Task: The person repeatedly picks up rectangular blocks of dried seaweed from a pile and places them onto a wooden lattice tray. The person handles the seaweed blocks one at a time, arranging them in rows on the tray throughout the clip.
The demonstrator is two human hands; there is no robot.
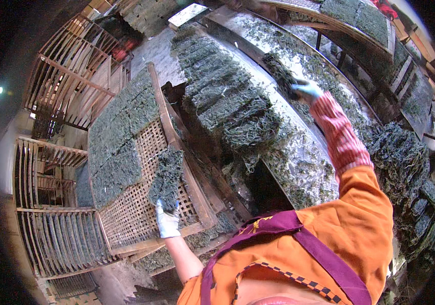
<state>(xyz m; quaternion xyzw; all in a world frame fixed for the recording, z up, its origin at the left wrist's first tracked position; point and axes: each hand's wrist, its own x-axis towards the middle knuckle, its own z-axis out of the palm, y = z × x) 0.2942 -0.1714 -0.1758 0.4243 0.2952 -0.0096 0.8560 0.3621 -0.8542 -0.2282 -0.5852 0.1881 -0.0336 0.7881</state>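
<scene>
My left hand (167,221), in a pale glove, is closed on the near end of a flat slab of dark green shreds (167,173), which looks like tangled seaweed. The slab is over the bare weave of a wooden-framed lattice tray (131,195), whose far and left parts bear similar slabs (121,119). Stretched out to the upper right, my gloved right hand (308,90) grips a dark clump of shreds (278,71) above a long metal table. Between my hands, a thick row of stacked slabs (227,96) lies along the table.
Slatted wooden racks (75,61) stand at the left, with more trays (57,229) below. Loose shreds cover the metal table (304,137). A large heap of dark strands (400,162) is at my right. Another loaded tray (355,20) lies at the far right.
</scene>
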